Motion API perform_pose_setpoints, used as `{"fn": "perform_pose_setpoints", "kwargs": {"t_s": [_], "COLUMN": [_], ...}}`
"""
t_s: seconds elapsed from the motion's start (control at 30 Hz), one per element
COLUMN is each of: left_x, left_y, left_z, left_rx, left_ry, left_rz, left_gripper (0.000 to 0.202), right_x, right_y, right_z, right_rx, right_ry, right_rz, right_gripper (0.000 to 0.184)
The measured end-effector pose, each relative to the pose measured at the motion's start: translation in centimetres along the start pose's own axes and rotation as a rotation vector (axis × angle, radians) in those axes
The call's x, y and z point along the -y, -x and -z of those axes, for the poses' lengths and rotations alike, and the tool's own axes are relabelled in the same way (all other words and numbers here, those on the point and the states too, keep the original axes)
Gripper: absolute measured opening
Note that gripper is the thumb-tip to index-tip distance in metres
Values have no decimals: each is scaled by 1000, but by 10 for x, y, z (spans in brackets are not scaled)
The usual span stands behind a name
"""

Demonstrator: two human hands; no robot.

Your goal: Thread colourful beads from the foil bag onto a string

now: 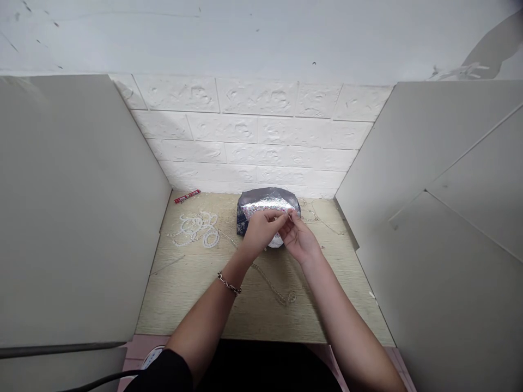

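My left hand (265, 227), with a chain bracelet (229, 284) on its wrist, is closed in a pinch at the front of a silver-lined pouch (269, 195). Fingertips of my right hand (300, 237) meet it there, also pinched. Whatever lies between the fingertips is too small to make out. Small shiny beads (261, 207) show in the pouch behind my hands. A strand of clear beads (267, 279) runs out under my left forearm and curls at its near end. Something white (275, 240) shows beneath my hands, partly hidden.
White bead strands (200, 228) lie in loops on the left of the wooden tabletop (183, 305). Beyond them is a narrow red strip (187, 196). Thin strands (312, 215) lie right of the pouch. Grey panels (81, 207) flank the table, and a white brick-patterned wall (257, 130) closes the back.
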State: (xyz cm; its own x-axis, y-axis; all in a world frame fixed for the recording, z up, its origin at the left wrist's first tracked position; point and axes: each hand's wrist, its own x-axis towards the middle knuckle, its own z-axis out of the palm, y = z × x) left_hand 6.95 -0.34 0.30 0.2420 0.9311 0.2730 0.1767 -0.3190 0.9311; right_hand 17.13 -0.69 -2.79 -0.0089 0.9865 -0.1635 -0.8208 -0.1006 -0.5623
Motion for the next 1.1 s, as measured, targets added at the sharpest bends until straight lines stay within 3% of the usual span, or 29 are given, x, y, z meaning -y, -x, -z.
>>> {"fn": "perform_pose_setpoints", "kwargs": {"t_s": [0.53, 1.1], "left_x": [-9, -5], "left_y": [8, 11], "left_z": [-4, -8], "left_rx": [-106, -84], "left_ry": [-422, -546], "left_rz": [-82, -106], "left_gripper": [21, 25], "right_x": [1, 0], "right_y": [0, 0], "right_z": [0, 0], "right_rx": [-62, -34], "right_ry": [-46, -27], "right_rz": [-25, -22], "right_gripper": [7, 9]}}
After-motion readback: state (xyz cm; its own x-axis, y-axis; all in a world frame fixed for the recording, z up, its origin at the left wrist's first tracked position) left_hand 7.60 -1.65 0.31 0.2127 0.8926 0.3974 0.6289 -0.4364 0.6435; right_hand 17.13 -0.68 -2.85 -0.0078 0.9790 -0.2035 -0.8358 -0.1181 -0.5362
